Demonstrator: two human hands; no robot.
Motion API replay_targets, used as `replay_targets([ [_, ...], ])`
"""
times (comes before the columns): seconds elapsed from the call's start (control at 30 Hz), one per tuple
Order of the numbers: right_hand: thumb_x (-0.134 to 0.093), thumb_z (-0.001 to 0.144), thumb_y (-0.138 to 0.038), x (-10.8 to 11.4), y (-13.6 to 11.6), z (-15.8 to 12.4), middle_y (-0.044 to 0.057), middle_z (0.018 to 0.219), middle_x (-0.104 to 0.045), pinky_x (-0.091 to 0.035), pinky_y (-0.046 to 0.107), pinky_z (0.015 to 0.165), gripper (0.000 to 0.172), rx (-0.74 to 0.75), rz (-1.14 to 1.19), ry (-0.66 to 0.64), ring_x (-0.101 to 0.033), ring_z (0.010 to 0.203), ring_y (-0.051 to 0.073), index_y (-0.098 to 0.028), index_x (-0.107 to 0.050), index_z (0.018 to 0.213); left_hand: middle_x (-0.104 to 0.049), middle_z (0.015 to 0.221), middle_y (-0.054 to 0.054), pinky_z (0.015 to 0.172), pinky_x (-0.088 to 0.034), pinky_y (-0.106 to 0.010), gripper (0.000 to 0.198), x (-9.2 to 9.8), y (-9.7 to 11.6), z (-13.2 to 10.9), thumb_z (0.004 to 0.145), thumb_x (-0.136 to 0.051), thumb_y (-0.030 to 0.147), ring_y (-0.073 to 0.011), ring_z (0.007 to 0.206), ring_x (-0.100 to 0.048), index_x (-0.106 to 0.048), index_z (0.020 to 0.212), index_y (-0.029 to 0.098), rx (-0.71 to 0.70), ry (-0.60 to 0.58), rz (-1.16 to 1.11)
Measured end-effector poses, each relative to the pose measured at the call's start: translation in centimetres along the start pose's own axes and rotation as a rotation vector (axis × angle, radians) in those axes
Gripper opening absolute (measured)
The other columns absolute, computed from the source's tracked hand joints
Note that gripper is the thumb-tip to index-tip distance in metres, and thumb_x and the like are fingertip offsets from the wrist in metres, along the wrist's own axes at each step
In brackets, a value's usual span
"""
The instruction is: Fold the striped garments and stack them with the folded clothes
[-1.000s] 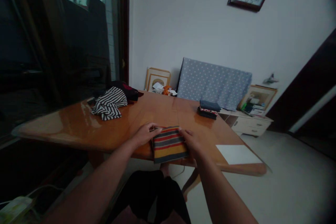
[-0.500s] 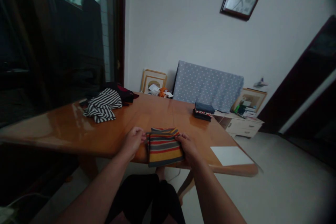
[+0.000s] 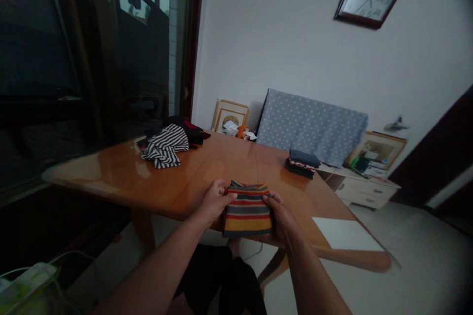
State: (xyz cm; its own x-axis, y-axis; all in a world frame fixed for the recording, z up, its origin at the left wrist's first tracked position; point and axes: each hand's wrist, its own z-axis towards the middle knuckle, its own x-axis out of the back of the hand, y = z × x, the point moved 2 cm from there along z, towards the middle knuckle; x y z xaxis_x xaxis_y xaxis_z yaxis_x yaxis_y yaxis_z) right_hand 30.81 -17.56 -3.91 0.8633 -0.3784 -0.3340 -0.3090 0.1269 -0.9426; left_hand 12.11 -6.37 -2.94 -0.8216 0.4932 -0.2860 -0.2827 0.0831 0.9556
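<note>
A folded striped garment [image 3: 247,211], in mustard, grey, red and black bands, is held at the near edge of the wooden table [image 3: 221,162]. My left hand [image 3: 216,201] grips its left side, thumb on top and fingers beneath. On the right side my right hand [image 3: 280,211] has the cloth pinched in the same way, most of its fingers hidden under it. What kind of garment it is, the folds do not show.
A heap of dark clothes with a black-and-white striped one [image 3: 166,147] lies at the table's far left. Toward the far right sits a stack of folded clothes [image 3: 302,163]. A white sheet [image 3: 345,233] rests near the right corner. Behind stands a low white cabinet [image 3: 360,192].
My left hand has closed over the left side of the striped garment, its thumb now on top. My right hand keeps its hold. The camera has turned left, shifting the scene rightward.
</note>
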Motion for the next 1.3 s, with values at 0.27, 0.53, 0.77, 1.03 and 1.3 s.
replay_targets([
  [0.27, -0.073, 0.076, -0.026, 0.2, -0.1, -0.3, -0.001, 0.083, -0.072, -0.055, 0.032, 0.071, 0.022, -0.028, 0.005, -0.065, -0.066, 0.070, 0.018, -0.025, -0.063, 0.095, -0.068, 0.090, -0.002, 0.070, -0.049, -0.025, 0.023, -0.6, 0.4, -0.1, 0.073, -0.065, 0.016, -0.0158, 0.079, -0.065, -0.060, 0.095, 0.018, -0.096, -0.091, 0.110],
  [0.53, -0.076, 0.070, -0.028, -0.8, -1.6, -1.5, -0.003, 0.075, -0.066, -0.047, 0.026, 0.058, 0.026, -0.056, -0.060, -0.115, -0.060, 0.063, 0.016, -0.025, -0.056, 0.086, -0.067, 0.096, -0.004, 0.072, -0.049, -0.024, 0.085, 1.1, 1.3, 1.1, 0.065, -0.060, 0.004, -0.0160, 0.084, -0.065, -0.043, 0.147, 0.020, -0.161, -0.310, 0.289],
  [0.77, -0.081, 0.069, -0.035, -1.9, -4.1, -2.3, -0.002, 0.079, -0.064, -0.045, 0.025, 0.063, 0.028, -0.045, -0.217, -0.235, -0.056, 0.068, 0.015, -0.023, -0.058, 0.077, -0.067, 0.127, -0.006, 0.102, -0.045, -0.036, 0.077, 0.8, 4.3, 0.0, 0.060, -0.065, 0.004, -0.0278, 0.120, -0.059, -0.064, 0.133, 0.031, -0.240, -0.411, 0.434],
  [1.03, -0.076, 0.071, -0.028, -1.4, -3.9, -1.9, -0.003, 0.079, -0.064, -0.044, 0.023, 0.065, 0.019, -0.034, -0.220, -0.289, -0.055, 0.069, 0.013, -0.022, -0.061, 0.082, -0.063, 0.105, -0.006, 0.098, -0.042, -0.034, 0.020, 1.5, 4.8, 0.3, 0.071, -0.067, 0.018, -0.0252, 0.107, -0.056, -0.075, 0.088, 0.025, -0.480, -0.411, 0.831],
  [1.3, -0.067, 0.073, -0.030, -2.0, -3.7, 1.1, 0.003, 0.090, -0.074, -0.054, 0.033, 0.076, 0.018, 0.017, -0.217, -0.043, -0.066, 0.080, 0.022, -0.022, -0.068, 0.089, -0.057, 0.073, 0.003, 0.058, -0.038, -0.023, 0.015, 0.5, 1.8, 4.9, 0.079, -0.058, 0.034, -0.0142, 0.065, -0.053, -0.058, 0.084, 0.019, -0.062, -0.324, 0.437],
])
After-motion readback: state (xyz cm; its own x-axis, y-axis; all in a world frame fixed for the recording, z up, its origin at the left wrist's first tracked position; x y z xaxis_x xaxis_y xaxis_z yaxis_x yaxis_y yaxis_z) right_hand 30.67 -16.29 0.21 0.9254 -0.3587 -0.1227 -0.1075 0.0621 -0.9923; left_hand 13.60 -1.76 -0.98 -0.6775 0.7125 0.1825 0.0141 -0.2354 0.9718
